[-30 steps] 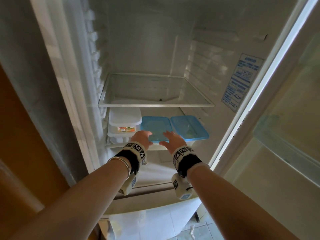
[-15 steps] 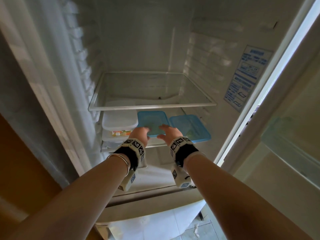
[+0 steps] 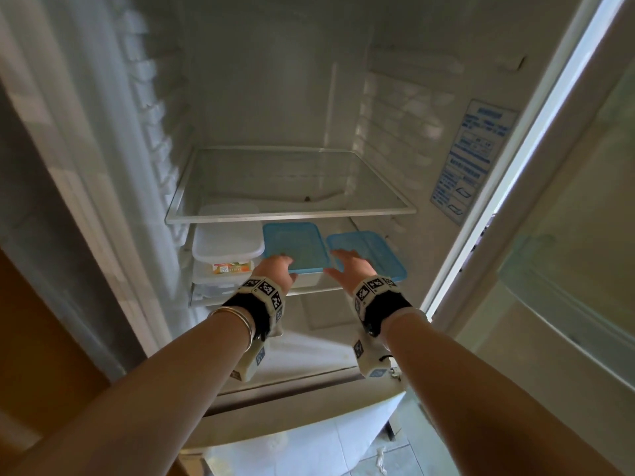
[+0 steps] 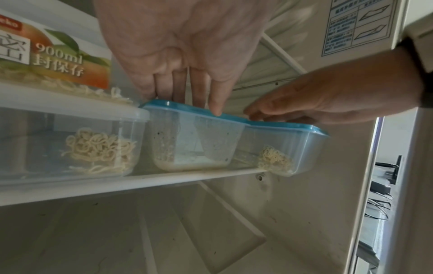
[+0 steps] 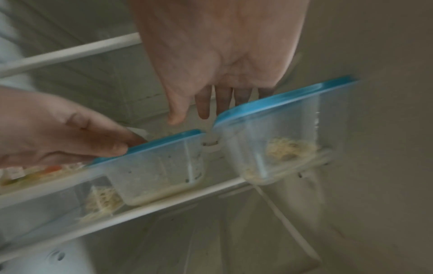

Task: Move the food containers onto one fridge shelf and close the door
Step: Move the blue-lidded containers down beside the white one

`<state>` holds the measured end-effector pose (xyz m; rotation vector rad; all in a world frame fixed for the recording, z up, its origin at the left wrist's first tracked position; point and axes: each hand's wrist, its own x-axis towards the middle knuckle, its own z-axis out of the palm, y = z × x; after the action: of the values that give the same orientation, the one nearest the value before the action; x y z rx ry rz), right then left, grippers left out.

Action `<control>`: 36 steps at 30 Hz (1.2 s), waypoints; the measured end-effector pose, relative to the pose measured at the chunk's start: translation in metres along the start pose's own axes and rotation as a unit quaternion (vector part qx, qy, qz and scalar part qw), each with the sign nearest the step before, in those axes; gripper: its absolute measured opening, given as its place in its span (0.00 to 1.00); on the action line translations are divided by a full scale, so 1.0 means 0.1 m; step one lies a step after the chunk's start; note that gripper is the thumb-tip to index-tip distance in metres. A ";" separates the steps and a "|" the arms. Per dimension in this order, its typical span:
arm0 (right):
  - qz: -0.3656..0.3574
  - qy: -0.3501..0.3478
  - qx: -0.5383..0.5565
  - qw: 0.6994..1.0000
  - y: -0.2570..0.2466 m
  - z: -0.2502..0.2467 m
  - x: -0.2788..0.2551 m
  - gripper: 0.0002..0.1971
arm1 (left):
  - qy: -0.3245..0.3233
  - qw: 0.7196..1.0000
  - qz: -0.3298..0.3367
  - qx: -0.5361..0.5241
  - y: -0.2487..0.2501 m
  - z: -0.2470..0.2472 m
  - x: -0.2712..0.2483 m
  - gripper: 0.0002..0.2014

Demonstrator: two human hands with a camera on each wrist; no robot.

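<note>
Two blue-lidded clear containers stand on the lower fridge shelf [image 3: 318, 291]. The middle blue-lidded container [image 3: 293, 245] [image 4: 194, 140] [image 5: 159, 166] has my left hand [image 3: 276, 267] [image 4: 187, 74] resting on the front of its lid with straight fingers. My right hand [image 3: 347, 266] [image 5: 222, 55] lies flat over the right blue-lidded container [image 3: 374, 250] [image 4: 281, 148] [image 5: 281, 129], thumb hanging over the gap between the two. At the shelf's left, two white-lidded noodle containers [image 3: 226, 252] [image 4: 70, 139] are stacked. The right blue-lidded one overhangs the shelf's front edge a little.
The glass upper shelf [image 3: 292, 216] just above holds nothing. A blue-printed label [image 3: 470, 159] is on the fridge's right wall. The open door [image 3: 567, 235] stands at the right. Below the lower shelf is a bare compartment [image 4: 187, 231].
My right hand has shifted from the middle blue-lidded container over to the right one. The left hand stays on the middle lid. The view has tilted upward.
</note>
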<state>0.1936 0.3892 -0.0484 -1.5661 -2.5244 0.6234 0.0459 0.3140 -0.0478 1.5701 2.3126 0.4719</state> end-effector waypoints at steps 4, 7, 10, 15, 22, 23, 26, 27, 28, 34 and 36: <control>0.035 -0.004 -0.011 0.999 0.26 -0.06 -0.14 0.32 | -0.020 1.000 -0.003 0.001 0.06 0.00 0.05 0.25; 0.036 -0.022 -0.038 0.998 0.36 -0.09 -0.24 0.34 | -0.018 1.000 -0.004 0.001 0.11 0.02 0.10 0.24; 0.029 -0.037 -0.045 0.998 0.39 -0.08 -0.27 0.35 | -0.013 1.000 -0.004 -0.005 0.16 0.05 0.13 0.24; 0.025 -0.034 -0.046 0.998 0.37 -0.08 -0.19 0.35 | -0.003 1.000 -0.008 -0.029 0.15 0.07 0.21 0.24; 0.028 -0.037 -0.061 0.997 0.27 -0.04 0.02 0.34 | 0.001 1.000 -0.007 -0.030 0.10 0.07 0.24 0.24; 0.028 -0.038 -0.064 0.997 0.25 -0.04 0.05 0.34 | 0.002 1.000 -0.006 -0.030 0.09 0.07 0.24 0.24; 0.026 -0.041 -0.070 0.996 0.23 -0.04 0.15 0.34 | 0.005 1.000 -0.006 -0.026 0.07 0.07 0.24 0.23; 0.026 -0.040 -0.073 0.996 0.24 -0.04 0.16 0.34 | 0.006 1.000 -0.005 -0.028 0.08 0.07 0.24 0.23; 0.027 -0.040 -0.075 0.996 0.24 -0.04 0.16 0.34 | 0.008 1.000 -0.004 -0.028 0.08 0.07 0.24 0.23; 0.021 -0.062 -0.091 0.994 0.25 -0.06 0.30 0.35 | 0.003 0.999 -0.008 -0.044 0.06 0.07 0.24 0.23; 0.019 -0.063 -0.094 0.993 0.26 -0.06 0.31 0.35 | 0.004 0.999 -0.008 -0.043 0.07 0.06 0.23 0.23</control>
<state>0.2027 0.4286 -0.0570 -1.6886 -2.7227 0.5173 0.0459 0.3386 -0.0520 1.5125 2.2778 0.5674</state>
